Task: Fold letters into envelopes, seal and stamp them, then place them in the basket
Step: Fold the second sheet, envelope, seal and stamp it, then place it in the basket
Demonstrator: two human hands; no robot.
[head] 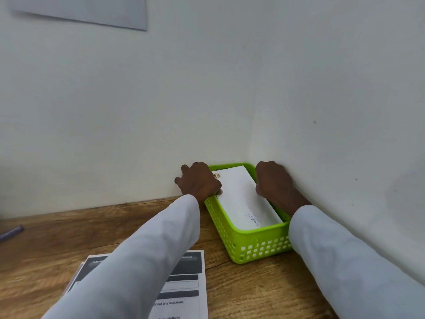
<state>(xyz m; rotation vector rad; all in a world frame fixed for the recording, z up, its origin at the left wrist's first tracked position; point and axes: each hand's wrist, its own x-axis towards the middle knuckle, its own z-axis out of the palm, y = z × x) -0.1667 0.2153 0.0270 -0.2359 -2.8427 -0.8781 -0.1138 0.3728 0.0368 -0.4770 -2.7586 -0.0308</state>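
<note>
Head camera looks down at a lime-green basket (257, 247) pushed into the corner where two white walls meet, standing on a wooden table (241, 291). Inside the basket lies a white envelope (243, 199), with a small stamp (216, 175) at its far corner and handwriting near its close end. At the basket's left rim, the left hand (199, 181) pinches the envelope's edge with curled fingers. At the basket's right rim, the right hand (272, 178) curls its fingers against the envelope's other edge. Both arms wear white sleeves (147, 256). Near the basket's front left, printed letter sheets (184, 284) lie on the table.
</note>
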